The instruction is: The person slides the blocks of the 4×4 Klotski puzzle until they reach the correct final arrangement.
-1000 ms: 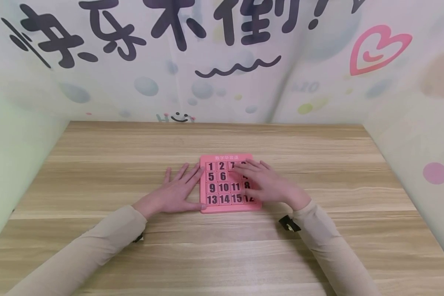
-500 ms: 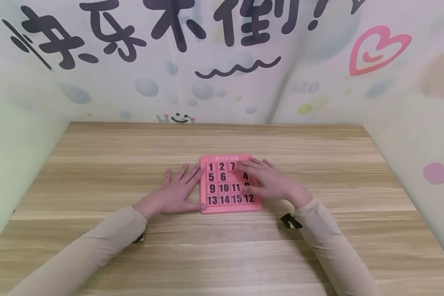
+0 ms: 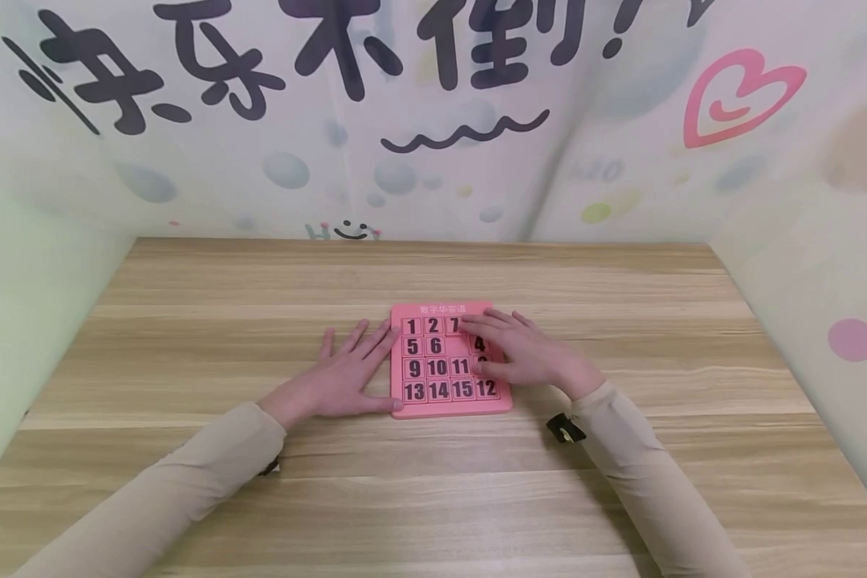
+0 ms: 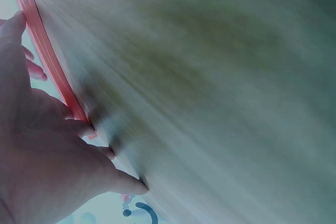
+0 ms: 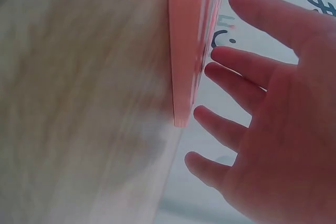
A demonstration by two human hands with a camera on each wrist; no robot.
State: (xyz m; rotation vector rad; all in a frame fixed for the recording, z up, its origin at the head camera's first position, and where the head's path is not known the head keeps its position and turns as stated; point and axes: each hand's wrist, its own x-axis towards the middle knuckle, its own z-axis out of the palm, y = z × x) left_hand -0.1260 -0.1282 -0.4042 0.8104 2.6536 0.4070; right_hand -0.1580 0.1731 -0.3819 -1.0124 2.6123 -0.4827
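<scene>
A pink number slide puzzle [image 3: 451,410] lies flat on the wooden table in the head view. Its third slot in the second row is vacant, between tiles 6 and 4. Against the puzzle's left edge rests my left hand [image 3: 335,381], thumb at the lower corner and fingers spread. The left wrist view shows that hand [image 4: 47,129] along the pink side. My right hand [image 3: 535,353] hovers over the puzzle's right side with straight fingers, covering the top right tile and most of the one below 4. In the right wrist view its fingers [image 5: 252,69] are apart from the tiles.
The wooden table [image 3: 376,506] spreads round the puzzle on every side. Behind it stands a white wall [image 3: 224,185] with black lettering and coloured dots, and pale walls flank the table. A small black device [image 3: 567,429] sits at the right wrist.
My right hand has shifted slightly right and away from me, so tiles 4 and 12 show more and the 8 is mostly covered. My left hand stays in place. No tile has visibly moved.
</scene>
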